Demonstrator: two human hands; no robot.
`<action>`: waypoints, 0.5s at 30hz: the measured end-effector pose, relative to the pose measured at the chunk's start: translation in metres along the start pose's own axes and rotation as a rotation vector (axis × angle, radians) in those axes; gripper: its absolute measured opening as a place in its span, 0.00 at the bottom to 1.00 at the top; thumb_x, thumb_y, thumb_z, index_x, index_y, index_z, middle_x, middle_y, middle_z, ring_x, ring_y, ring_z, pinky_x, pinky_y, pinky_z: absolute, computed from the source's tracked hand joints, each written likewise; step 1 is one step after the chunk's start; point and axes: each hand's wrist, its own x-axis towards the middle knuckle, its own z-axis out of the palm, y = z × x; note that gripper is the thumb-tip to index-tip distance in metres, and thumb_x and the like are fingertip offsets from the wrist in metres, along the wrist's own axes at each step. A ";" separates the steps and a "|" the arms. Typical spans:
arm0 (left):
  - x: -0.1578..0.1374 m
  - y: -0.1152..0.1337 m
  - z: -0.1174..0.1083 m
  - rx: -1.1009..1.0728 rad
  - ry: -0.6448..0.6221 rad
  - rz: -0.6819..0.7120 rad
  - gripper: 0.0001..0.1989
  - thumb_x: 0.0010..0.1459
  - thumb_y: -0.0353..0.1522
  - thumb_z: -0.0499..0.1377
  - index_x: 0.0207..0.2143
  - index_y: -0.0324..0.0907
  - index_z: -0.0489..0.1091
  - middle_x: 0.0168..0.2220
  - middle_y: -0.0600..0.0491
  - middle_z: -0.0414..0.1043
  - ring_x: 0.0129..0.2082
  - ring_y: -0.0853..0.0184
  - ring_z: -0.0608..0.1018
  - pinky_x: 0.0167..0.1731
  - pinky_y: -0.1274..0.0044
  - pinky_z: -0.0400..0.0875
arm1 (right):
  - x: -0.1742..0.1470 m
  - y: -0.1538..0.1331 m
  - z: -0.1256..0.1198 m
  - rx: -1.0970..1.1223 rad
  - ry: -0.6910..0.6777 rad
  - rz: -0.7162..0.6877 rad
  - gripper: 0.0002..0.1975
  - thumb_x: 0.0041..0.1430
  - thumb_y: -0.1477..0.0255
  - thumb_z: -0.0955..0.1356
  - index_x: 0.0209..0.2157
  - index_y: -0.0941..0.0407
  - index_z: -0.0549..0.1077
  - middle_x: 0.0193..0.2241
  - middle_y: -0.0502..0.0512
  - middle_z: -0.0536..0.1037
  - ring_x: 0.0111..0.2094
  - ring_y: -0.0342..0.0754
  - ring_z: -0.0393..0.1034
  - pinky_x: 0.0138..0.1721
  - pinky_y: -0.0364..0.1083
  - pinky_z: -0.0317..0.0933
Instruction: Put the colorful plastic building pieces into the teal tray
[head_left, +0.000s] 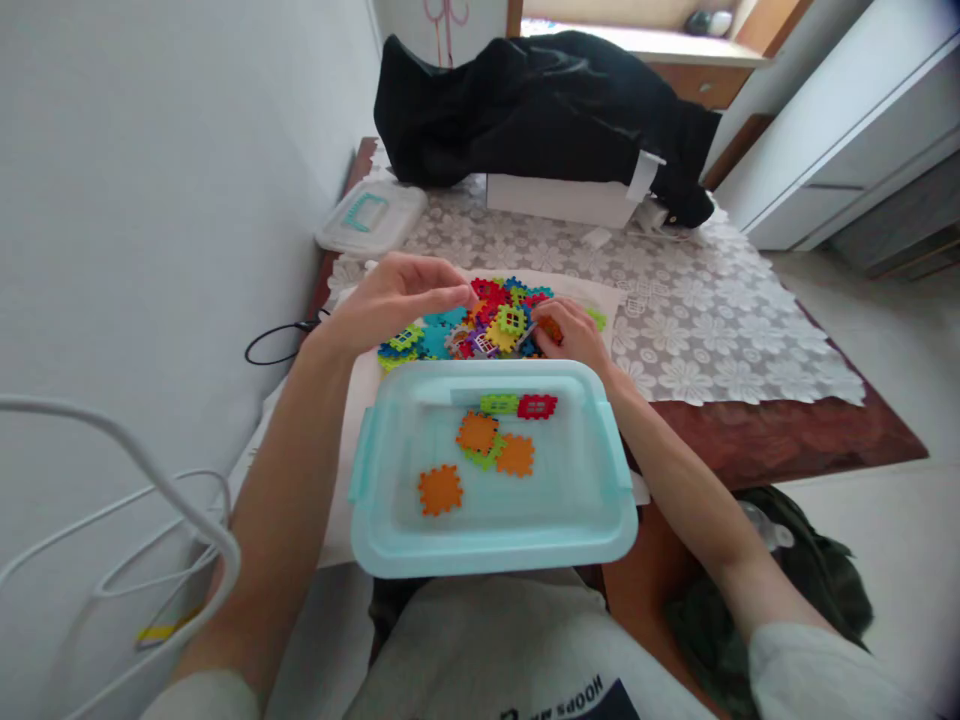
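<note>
A heap of colourful interlocking plastic tiles with toothed edges [495, 325] lies behind a pale turquoise plastic box [592, 500]. My left hand [409, 300] hovers over the heap's left side, fingers stretched out, with nothing seen in it. At the heap's right side my right hand [574, 335] has its fingers curled on an orange tile [552, 329]; the fingers partly cover it. Inside the box lie several tiles: an orange tile [440, 490] by itself, two more orange ones beside a mostly hidden green one, and a red window tile [537, 406] next to a green one [499, 404].
A clear lid with a turquoise handle [367, 215] lies at the table's back left. A black cover [540, 110] drapes over something at the back. White cables [150, 450] loop at the left, by the wall. A dark bag [795, 570] sits low at the right.
</note>
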 end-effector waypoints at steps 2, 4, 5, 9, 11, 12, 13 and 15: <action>-0.008 -0.019 -0.008 -0.122 -0.104 -0.027 0.15 0.60 0.44 0.71 0.40 0.42 0.84 0.40 0.47 0.85 0.39 0.63 0.82 0.41 0.73 0.76 | 0.001 0.001 0.001 -0.027 -0.001 0.008 0.08 0.65 0.73 0.67 0.44 0.50 0.75 0.49 0.59 0.83 0.53 0.58 0.78 0.61 0.60 0.69; -0.017 -0.032 -0.013 -0.221 -0.254 -0.089 0.21 0.56 0.47 0.73 0.45 0.42 0.84 0.45 0.44 0.86 0.39 0.60 0.83 0.40 0.71 0.77 | 0.001 0.002 0.001 -0.054 0.000 0.034 0.07 0.65 0.72 0.68 0.43 0.49 0.75 0.49 0.59 0.84 0.54 0.59 0.77 0.62 0.61 0.68; -0.020 -0.037 -0.014 -0.242 -0.323 -0.122 0.25 0.54 0.47 0.74 0.48 0.42 0.83 0.48 0.43 0.85 0.40 0.59 0.83 0.40 0.71 0.77 | 0.002 0.002 0.001 -0.066 0.004 0.050 0.06 0.65 0.72 0.68 0.43 0.49 0.75 0.50 0.59 0.84 0.55 0.60 0.76 0.62 0.62 0.68; -0.029 -0.044 -0.011 -0.275 -0.508 -0.218 0.31 0.49 0.41 0.79 0.54 0.41 0.80 0.49 0.46 0.84 0.41 0.59 0.83 0.42 0.72 0.77 | 0.002 0.004 0.001 -0.107 0.029 0.117 0.04 0.65 0.71 0.68 0.41 0.50 0.74 0.48 0.60 0.84 0.53 0.61 0.76 0.59 0.62 0.67; -0.030 -0.044 -0.007 -0.279 -0.508 -0.245 0.28 0.50 0.38 0.79 0.52 0.41 0.79 0.46 0.48 0.84 0.41 0.61 0.83 0.42 0.74 0.77 | 0.002 0.005 0.001 -0.126 0.033 0.157 0.03 0.66 0.71 0.68 0.41 0.50 0.74 0.45 0.60 0.84 0.50 0.62 0.76 0.56 0.62 0.67; -0.030 -0.043 -0.005 -0.276 -0.484 -0.254 0.25 0.51 0.37 0.78 0.50 0.41 0.79 0.45 0.50 0.83 0.40 0.63 0.82 0.41 0.76 0.76 | 0.002 0.006 0.001 -0.134 0.034 0.175 0.03 0.66 0.71 0.68 0.40 0.51 0.74 0.43 0.60 0.84 0.49 0.62 0.76 0.55 0.62 0.67; -0.030 -0.042 -0.003 -0.278 -0.455 -0.264 0.23 0.51 0.36 0.78 0.48 0.41 0.78 0.43 0.51 0.82 0.38 0.65 0.81 0.39 0.77 0.75 | 0.002 0.006 0.001 -0.140 0.034 0.188 0.03 0.66 0.70 0.68 0.40 0.51 0.74 0.42 0.60 0.83 0.48 0.62 0.76 0.54 0.61 0.67; -0.030 -0.041 0.002 -0.332 -0.413 -0.282 0.20 0.51 0.34 0.77 0.45 0.41 0.77 0.39 0.54 0.80 0.34 0.69 0.79 0.35 0.79 0.74 | 0.002 0.007 0.001 -0.150 0.040 0.196 0.02 0.66 0.69 0.68 0.40 0.51 0.74 0.41 0.60 0.83 0.47 0.62 0.76 0.52 0.60 0.66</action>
